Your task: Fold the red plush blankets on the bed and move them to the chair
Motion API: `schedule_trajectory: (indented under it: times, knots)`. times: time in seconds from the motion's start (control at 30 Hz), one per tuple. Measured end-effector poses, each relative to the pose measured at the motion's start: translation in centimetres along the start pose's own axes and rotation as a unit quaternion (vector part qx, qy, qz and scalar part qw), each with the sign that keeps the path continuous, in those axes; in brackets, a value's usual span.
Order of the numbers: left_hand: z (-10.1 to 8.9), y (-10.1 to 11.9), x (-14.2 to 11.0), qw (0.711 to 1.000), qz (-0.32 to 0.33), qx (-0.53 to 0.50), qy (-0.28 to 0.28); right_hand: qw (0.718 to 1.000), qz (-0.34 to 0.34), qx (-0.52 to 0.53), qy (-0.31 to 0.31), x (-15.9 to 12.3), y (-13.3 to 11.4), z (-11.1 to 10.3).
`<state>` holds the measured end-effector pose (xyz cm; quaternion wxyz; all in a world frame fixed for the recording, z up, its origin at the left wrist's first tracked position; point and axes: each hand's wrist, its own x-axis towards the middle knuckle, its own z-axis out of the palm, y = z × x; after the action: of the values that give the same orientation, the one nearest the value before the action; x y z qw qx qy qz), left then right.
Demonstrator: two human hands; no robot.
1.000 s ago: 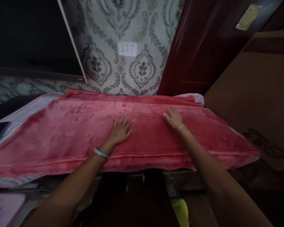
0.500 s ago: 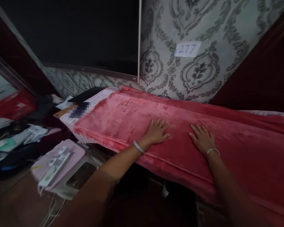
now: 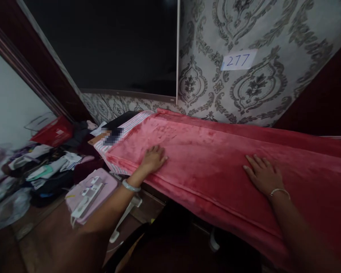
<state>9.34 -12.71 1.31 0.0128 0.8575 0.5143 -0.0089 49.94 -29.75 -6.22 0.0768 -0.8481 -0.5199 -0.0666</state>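
A long red plush blanket [image 3: 204, 167] lies folded lengthwise, with a pale striped cloth [image 3: 136, 119] showing at its far left end. My left hand [image 3: 154, 158] rests palm down on the blanket's left part, near its front edge, fingers stretched out. Farther right, my right hand [image 3: 263, 175] also lies flat on the plush, fingers spread. Neither hand grips anything. A bangle circles each wrist.
Below on the left, a power strip [image 3: 88, 199] sits on a pink-topped box [image 3: 109, 182]. Piled clothes [image 3: 51, 167] and a red bag [image 3: 55, 131] lie beyond. A large dark screen [image 3: 116, 45] hangs above the blanket, beside a paper marked 277 [image 3: 238, 60].
My left hand has slid left along the blanket, toward its striped end. The right hand still lies flat, and the gap between my hands has widened. The view has shifted a little left.
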Motion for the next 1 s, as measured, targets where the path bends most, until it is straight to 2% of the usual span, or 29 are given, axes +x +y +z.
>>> schedule_trajectory:
  times: [0.1,0.2,0.33,0.5,0.53,0.6,0.7,0.77,0.87,1.0]
  knots:
    - [-0.3,-1.7,0.6,0.999,-0.045,0.011,0.021,1.0,0.005,-0.001,-0.009,-0.1,-0.1,-0.3]
    - [1.0,-2.8,0.7,0.998,-0.065,0.006,-0.011,1.0,0.006,-0.003,-0.015,0.0,-0.1,-0.4]
    - [2.4,-4.0,-0.2,0.998,-0.065,0.009,-0.012,1.0,0.01,-0.004,-0.009,0.1,0.0,-0.2]
    - [1.6,-4.5,-0.9,0.996,-0.093,-0.013,-0.001,1.0,0.012,0.01,-0.004,0.1,0.0,-0.1]
    - [1.4,-4.3,-0.8,0.996,-0.084,-0.025,0.011,1.0,0.015,0.01,-0.009,0.1,0.0,-0.2]
    - [1.5,-3.3,-0.7,0.998,-0.024,-0.046,0.025,1.0,0.019,0.008,-0.019,0.0,-0.1,-0.4]
    - [2.5,-1.9,-0.6,0.995,0.086,-0.05,0.001,0.999,0.019,0.003,-0.026,-0.1,-0.2,-0.7]
    - [3.4,-1.6,-0.9,0.993,0.11,-0.038,-0.014,1.0,0.017,0.002,-0.021,-0.2,-0.3,-0.8]
    - [4.0,-2.7,-1.9,0.991,0.122,-0.043,-0.014,1.0,0.016,0.001,-0.015,-0.2,-0.3,-0.8]
    - [3.1,-5.3,-2.4,0.982,0.16,-0.104,-0.01,1.0,0.011,-0.004,-0.015,-0.2,-0.2,-0.7]
